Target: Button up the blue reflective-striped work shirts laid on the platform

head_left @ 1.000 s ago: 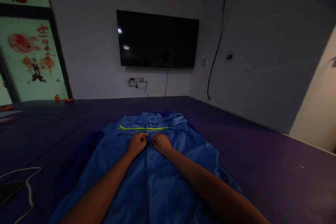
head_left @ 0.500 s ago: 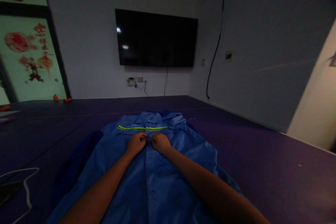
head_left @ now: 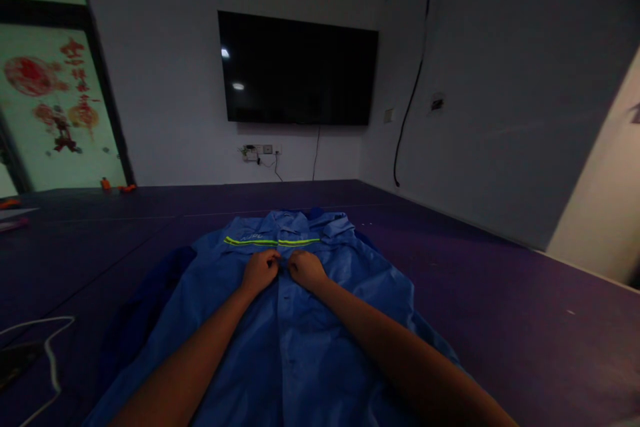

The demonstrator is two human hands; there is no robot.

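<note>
A blue work shirt with bright yellow-green stripes across the chest lies spread face up, its collar pointing away from me. Both hands are at its front button placket, just below the stripes. My left hand is closed, pinching the placket edge from the left. Opposite it, a small gap apart, my right hand is closed on the placket from the right. The button between my fingertips is too small and dark to make out.
The shirt rests on a purple floor, over a darker blue garment. A white cable and a dark flat object lie at left. A television hangs on the far wall. Small orange objects sit by the door.
Both hands stay at the same spot on the placket, with hardly any finger movement to see. The view has tilted very slightly.
</note>
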